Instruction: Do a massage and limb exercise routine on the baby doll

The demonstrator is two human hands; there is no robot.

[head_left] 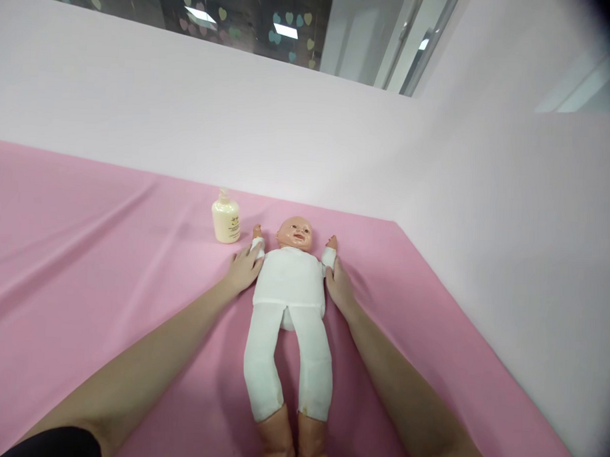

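A baby doll (289, 281) in a white suit lies on its back on the pink sheet (84, 261), head away from me, feet toward me. My left hand (244, 268) rests flat against the doll's arm on the left side, fingers touching the white sleeve. My right hand (339, 283) lies against the doll's other arm at the right, fingers along the sleeve. Neither hand grips anything. A small cream lotion bottle (226, 218) stands upright just beyond my left hand, beside the doll's raised hand.
The pink sheet covers a wide surface that ends at pale pink walls (485, 215) behind and to the right. Above the back wall, a glass partition (242, 16) with heart stickers shows a room beyond.
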